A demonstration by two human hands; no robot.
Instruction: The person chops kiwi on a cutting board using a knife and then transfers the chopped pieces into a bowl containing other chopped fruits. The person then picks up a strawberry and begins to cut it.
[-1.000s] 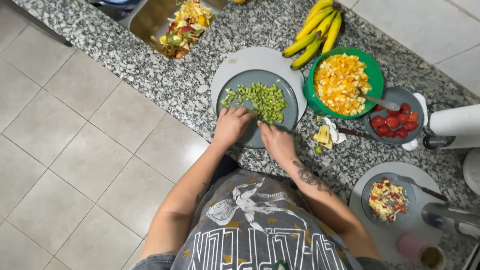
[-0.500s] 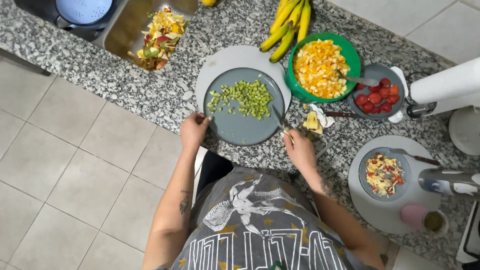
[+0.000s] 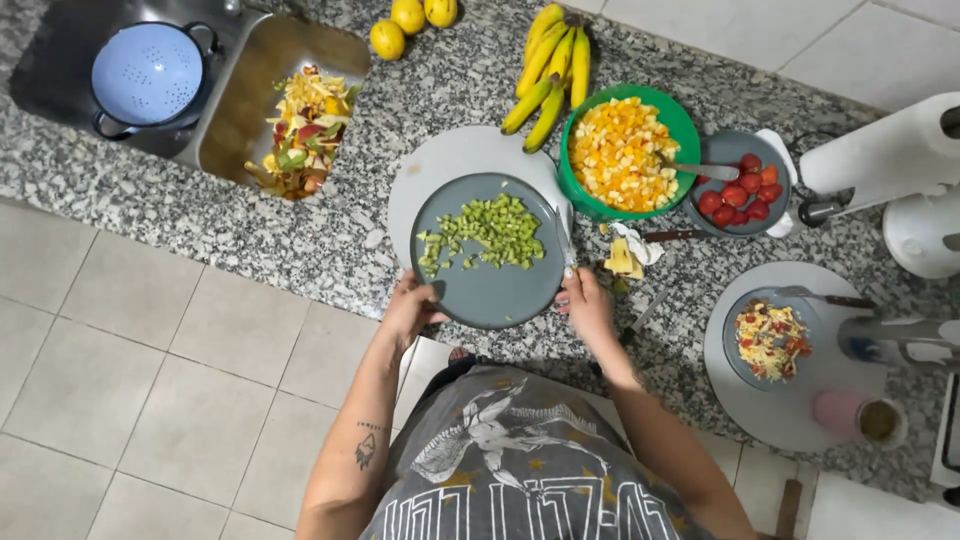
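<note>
- The left hand [image 3: 410, 305] is gripping the near left edge of the grey plate [image 3: 490, 290], with the fingers closed on the rim.
- The right hand [image 3: 587, 303] is holding the plate at its right edge; the fingers are closed on the rim, and a knife [image 3: 568, 248] seems to be lying along that same side. I cannot tell if the hand is pinching the knife as well.
- The plate is sitting over a pale round board [image 3: 450, 160] on the speckled counter [image 3: 300, 240], just in front of the person, and it seems to be raised a little on the near side.
- The green fruit pieces [image 3: 485, 232] are lying in a loose heap on the far half of the plate, so the load is not centred.
- I think it is best to be keeping the plate level and both grips steady, because the small wet pieces are sliding easily.
- The green bowl [image 3: 625, 150] of orange fruit is standing just beside the plate on the right, and the bananas [image 3: 548, 75] are lying near, behind the board.
- If the knife is in that hand, the blade should be pointing away from the fingers.
- The peels in the sink tray [image 3: 295, 125] are well apart on the left.
</note>
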